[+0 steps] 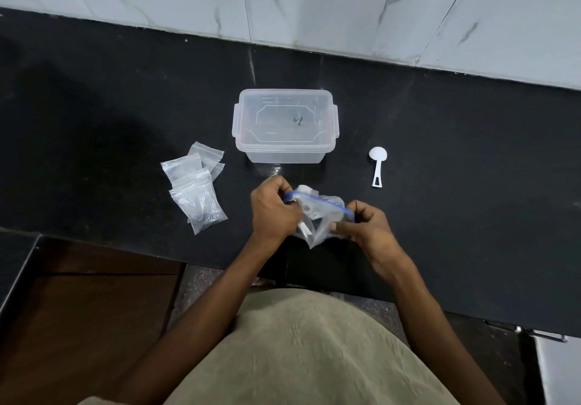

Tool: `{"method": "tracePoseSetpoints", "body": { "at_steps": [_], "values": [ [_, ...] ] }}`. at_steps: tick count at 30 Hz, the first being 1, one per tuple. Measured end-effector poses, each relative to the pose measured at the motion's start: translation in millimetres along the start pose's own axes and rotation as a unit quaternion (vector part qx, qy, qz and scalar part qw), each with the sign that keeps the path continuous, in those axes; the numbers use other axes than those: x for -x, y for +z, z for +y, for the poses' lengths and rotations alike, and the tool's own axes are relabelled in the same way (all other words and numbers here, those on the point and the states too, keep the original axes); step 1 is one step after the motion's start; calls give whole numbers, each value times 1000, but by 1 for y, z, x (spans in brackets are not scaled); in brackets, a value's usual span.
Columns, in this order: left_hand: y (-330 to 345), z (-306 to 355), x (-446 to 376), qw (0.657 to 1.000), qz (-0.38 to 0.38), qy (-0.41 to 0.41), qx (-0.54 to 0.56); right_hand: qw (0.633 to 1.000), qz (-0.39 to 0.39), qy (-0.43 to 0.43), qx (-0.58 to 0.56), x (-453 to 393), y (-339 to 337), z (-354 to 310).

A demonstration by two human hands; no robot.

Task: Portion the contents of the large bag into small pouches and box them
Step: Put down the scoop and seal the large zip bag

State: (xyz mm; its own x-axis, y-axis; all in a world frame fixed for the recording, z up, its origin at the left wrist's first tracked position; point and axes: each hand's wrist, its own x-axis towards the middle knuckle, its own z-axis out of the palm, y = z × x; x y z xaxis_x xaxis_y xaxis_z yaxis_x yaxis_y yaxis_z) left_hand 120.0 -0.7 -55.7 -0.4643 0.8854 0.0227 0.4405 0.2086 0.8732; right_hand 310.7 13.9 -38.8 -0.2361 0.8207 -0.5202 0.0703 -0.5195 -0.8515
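Big bag: one clear bag (317, 216) with a blue zip strip along its top, held up just above the near edge of the black counter (440, 184), right between the two hands. White pieces show inside it; how many is hard to tell.
Left hand: the left hand (273, 209) pinches the left end of the zip strip, fingers curled.
Right hand: the right hand (367, 225) pinches the right end, fingers curled too.
Small pouches: a pile of little clear pouches (196, 189) lies to the left of the hands, about four or five, overlapping.
Box: one clear box (284, 124) stands behind the hands, open, with no lid on.
Scoop: one white scoop (377, 165) lies to the right of the box, apart from it.
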Motion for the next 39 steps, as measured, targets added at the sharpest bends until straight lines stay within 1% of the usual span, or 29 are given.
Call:
{"method": "tracePoseSetpoints", "body": {
  "at_steps": [2, 3, 5, 7, 9, 11, 14, 17, 18, 21, 24, 26, 30, 33, 35, 37, 39],
  "values": [
    [3, -4, 1, 998, 29, -35, -32, 989, 63, -69, 112, -2, 4, 4],
    [4, -5, 1, 997, 37, -57, -42, 981, 85, -93, 147, -3, 7, 4],
    [4, -2, 1, 992, 40, -109, -53, 972, 117, -108, 175, -2, 11, 2],
    [1, 2, -1, 985, 18, -165, -56, 970, 145, -97, 171, 1, 16, -1],
    [0, 6, 0, 981, -31, -188, -43, 971, 189, -78, 126, 4, 21, -3],
    [2, 11, 5, 976, -83, -202, 6, 963, 252, -51, 79, 3, 23, -5],
    [9, 17, 18, 965, -157, -190, 87, 945, 320, -18, 59, 0, 22, -8],
    [10, 26, 29, 945, -229, -165, 166, 928, 364, -15, 75, -2, 21, -9],
    [10, 28, 30, 941, -241, -155, 178, 923, 375, -10, 86, -3, 20, -10],
    [9, 29, 28, 949, -247, -108, 166, 914, 380, 20, 142, -2, 19, -10],
    [10, 26, 29, 946, -275, -89, 145, 910, 369, 22, 187, 0, 18, -9],
    [10, 27, 32, 957, -255, -86, 109, 908, 357, 26, 216, 1, 18, -10],
    [12, 30, 26, 980, -148, -124, 55, 916, 311, 49, 250, 3, 15, -14],
    [6, 26, 17, 991, -67, -112, -7, 924, 284, 39, 253, 6, 7, -16],
    [2, 22, 16, 993, -29, -86, -78, 918, 282, 12, 279, 10, 3, -20],
    [0, 22, 18, 989, -11, -49, -136, 903, 279, -34, 323, 11, 5, -23],
    [0, 24, 17, 989, -15, -39, -144, 893, 271, -78, 350, 11, 9, -23]
  ]
}}
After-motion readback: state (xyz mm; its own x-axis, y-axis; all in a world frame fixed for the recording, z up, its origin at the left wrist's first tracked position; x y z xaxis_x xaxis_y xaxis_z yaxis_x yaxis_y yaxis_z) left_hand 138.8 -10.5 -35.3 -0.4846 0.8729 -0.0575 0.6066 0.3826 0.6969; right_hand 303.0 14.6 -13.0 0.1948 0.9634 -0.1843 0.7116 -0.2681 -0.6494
